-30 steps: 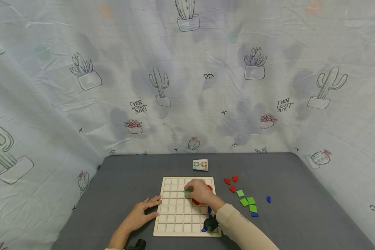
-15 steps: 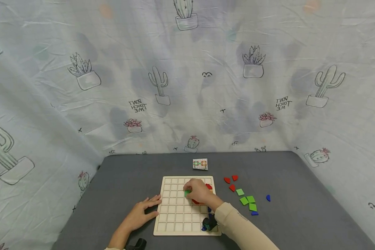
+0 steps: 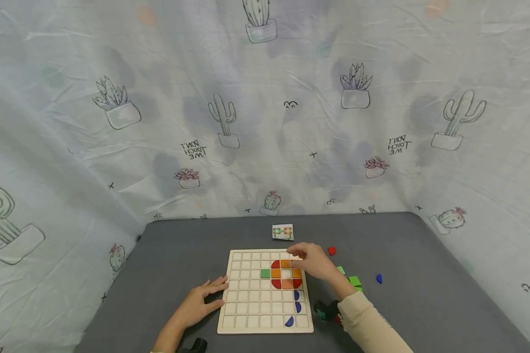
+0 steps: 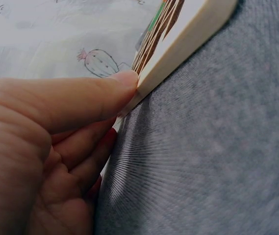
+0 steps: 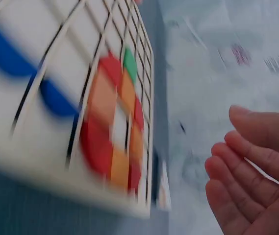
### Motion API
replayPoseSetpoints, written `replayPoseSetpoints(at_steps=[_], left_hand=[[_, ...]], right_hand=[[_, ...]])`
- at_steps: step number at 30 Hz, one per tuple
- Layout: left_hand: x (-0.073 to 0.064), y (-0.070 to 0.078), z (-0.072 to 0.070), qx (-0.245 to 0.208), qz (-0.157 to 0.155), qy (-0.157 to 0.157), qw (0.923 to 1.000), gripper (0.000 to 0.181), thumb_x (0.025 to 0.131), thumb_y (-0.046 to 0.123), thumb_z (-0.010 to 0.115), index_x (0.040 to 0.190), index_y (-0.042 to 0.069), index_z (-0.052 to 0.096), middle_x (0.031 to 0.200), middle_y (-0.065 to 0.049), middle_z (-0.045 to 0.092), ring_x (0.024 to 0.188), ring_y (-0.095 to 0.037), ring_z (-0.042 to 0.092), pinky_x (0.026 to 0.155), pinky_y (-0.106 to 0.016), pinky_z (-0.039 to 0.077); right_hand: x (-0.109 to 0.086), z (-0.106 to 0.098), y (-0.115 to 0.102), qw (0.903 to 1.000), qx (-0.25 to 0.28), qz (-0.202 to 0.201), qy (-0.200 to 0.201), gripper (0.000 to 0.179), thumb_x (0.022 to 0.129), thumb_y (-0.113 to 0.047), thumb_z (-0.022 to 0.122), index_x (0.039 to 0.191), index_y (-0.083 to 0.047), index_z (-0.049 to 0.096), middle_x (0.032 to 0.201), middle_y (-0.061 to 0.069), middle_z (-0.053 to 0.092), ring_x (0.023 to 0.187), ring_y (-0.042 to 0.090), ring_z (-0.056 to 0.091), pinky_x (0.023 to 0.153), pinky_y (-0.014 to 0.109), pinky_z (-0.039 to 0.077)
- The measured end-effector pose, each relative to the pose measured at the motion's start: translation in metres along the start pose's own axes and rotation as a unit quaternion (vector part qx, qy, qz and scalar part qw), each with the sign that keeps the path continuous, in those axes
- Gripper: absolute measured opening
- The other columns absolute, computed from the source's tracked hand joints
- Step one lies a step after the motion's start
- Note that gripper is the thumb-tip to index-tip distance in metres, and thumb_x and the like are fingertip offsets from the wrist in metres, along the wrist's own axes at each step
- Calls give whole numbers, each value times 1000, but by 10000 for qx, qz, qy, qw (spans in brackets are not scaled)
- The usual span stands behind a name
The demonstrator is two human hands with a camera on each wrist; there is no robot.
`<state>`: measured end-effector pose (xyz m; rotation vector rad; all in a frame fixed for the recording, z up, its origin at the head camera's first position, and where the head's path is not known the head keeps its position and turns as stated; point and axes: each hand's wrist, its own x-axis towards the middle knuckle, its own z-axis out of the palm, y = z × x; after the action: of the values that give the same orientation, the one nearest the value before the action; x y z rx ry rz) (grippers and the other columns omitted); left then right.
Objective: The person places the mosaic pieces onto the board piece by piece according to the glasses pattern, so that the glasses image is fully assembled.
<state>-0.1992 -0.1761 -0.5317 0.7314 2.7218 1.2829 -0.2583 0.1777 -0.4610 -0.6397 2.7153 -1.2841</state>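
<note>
A wooden grid board (image 3: pixel 247 309) lies on the grey table. On it, red and orange pieces form a ring round one bare cell, with a green square tile (image 3: pixel 265 273) just left of the ring. Several blue half-round pieces (image 3: pixel 289 321) sit down the board's right side. My left hand (image 3: pixel 197 304) rests at the left edge, thumb and fingertips touching the wood. Above the board's upper right corner, my right hand (image 3: pixel 312 260) is raised with relaxed fingers. Its wrist view shows the palm (image 5: pixel 257 191) holding nothing, apart from the board.
Right of the board lie loose green tiles (image 3: pixel 355 281), a red piece (image 3: pixel 332 251) and a blue half-round piece (image 3: pixel 379 279); the right forearm partly covers this group. A small printed pattern card (image 3: pixel 283 232) lies behind the board. A patterned curtain (image 3: pixel 265 122) surrounds the table.
My right hand has let go of the green tile, which stays in its cell, and has moved right across the ring to the board's far corner. My left hand has kept its place.
</note>
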Motion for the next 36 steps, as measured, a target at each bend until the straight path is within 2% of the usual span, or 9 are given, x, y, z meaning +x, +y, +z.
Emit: replayPoseSetpoints(at_steps=[6, 11, 15, 20, 23, 26, 30, 36], left_hand=[[0, 1, 0, -12, 97, 15, 10000, 49, 88, 35, 64, 130, 10, 60, 142, -10, 49, 131, -31, 44, 109, -56, 24], [0, 2, 0, -77, 73, 11, 9999, 49, 89, 34, 64, 131, 10, 59, 142, -10, 49, 132, -30, 44, 109, -56, 23], [1, 3, 0, -74, 33, 28, 10000, 48, 88, 33, 65, 131, 10, 59, 142, -10, 48, 132, -30, 44, 109, -56, 23], [1, 1, 0, -101, -30, -23, 9999, 49, 88, 35, 64, 130, 10, 59, 142, -9, 49, 132, -30, 44, 110, -56, 23], [1, -1, 1, -72, -61, -47, 9999, 50, 88, 36, 64, 131, 10, 59, 142, -9, 49, 132, -28, 44, 110, -56, 23], [2, -3, 1, 14, -30, -3, 10000, 49, 88, 36, 64, 130, 10, 60, 142, -9, 49, 132, -26, 45, 110, -54, 25], [3, -3, 1, 108, 113, 85, 9998, 48, 88, 34, 65, 129, 9, 60, 141, -10, 50, 131, -27, 45, 109, -54, 25], [1, 0, 0, -29, 4, 6, 10000, 49, 88, 35, 65, 130, 11, 60, 142, -9, 48, 132, -30, 44, 110, -54, 23]], right_hand=[[-41, -44, 38, 9991, 31, 119, 413, 36, 89, -17, 67, 122, -3, 62, 122, 16, 63, 114, 36, 59, 90, 41, 55], [-74, -74, 69, 9983, 232, 224, 482, 42, 91, -20, 65, 127, 1, 58, 127, 21, 58, 117, 41, 55, 90, 36, 56], [-92, -85, 88, 9970, 557, 454, 302, 45, 92, -18, 63, 130, 5, 53, 131, 26, 54, 120, 45, 51, 90, 33, 56], [-105, -86, 107, 9960, 716, 539, -40, 47, 93, -19, 61, 132, 6, 52, 132, 27, 53, 121, 45, 50, 89, 20, 54], [-108, -86, 116, 9963, 685, 492, -194, 47, 94, -20, 60, 132, 6, 52, 132, 29, 52, 121, 38, 53, 89, 17, 52], [-108, -85, 121, 9957, 711, 536, -239, 46, 93, -20, 61, 130, 6, 53, 131, 28, 53, 119, 19, 57, 90, 15, 51], [-108, -83, 127, 9965, 666, 467, -211, 43, 93, -19, 61, 128, 5, 56, 129, 27, 55, 113, -4, 55, 90, 13, 51], [-109, -80, 129, 9988, 488, 77, -14, 38, 91, -14, 63, 125, 3, 59, 125, 27, 57, 109, -10, 53, 88, 13, 52]])
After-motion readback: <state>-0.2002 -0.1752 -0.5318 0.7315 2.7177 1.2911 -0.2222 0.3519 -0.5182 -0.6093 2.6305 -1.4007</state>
